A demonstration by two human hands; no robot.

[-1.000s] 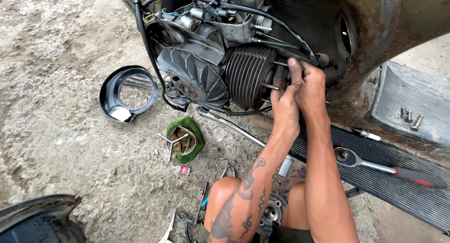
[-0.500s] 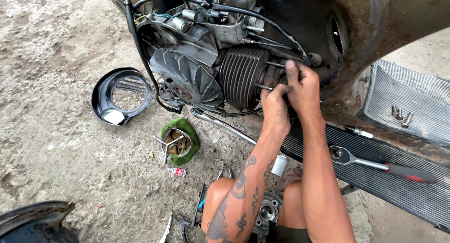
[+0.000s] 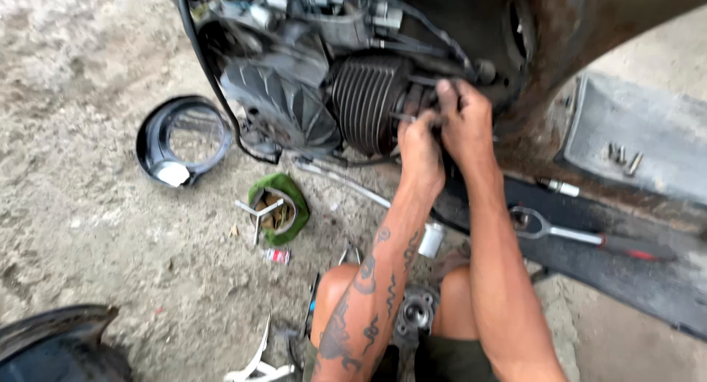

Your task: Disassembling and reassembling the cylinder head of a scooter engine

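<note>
Hands both at finned engine cylinder [image 3: 366, 102] under scooter body: left hand [image 3: 420, 148] fingers curled shut against cylinder's end, right hand [image 3: 462, 117] pinching something small there, blurred, can't tell what. Green bowl [image 3: 280, 209] and black ring cover [image 3: 184, 140] lie on dirt left, wrench [image 3: 582, 235] on mat right.

My fingers [image 3: 444, 95] blur against the finned cylinder [image 3: 366, 102], so I cannot tell what they pinch or whether either hand is closed. The engine's [image 3: 294, 65] top runs off the frame. A dark curved part [image 3: 59, 345] is cut at the corner. The small bolts [image 3: 622, 157] are too tiny to identify.
</note>
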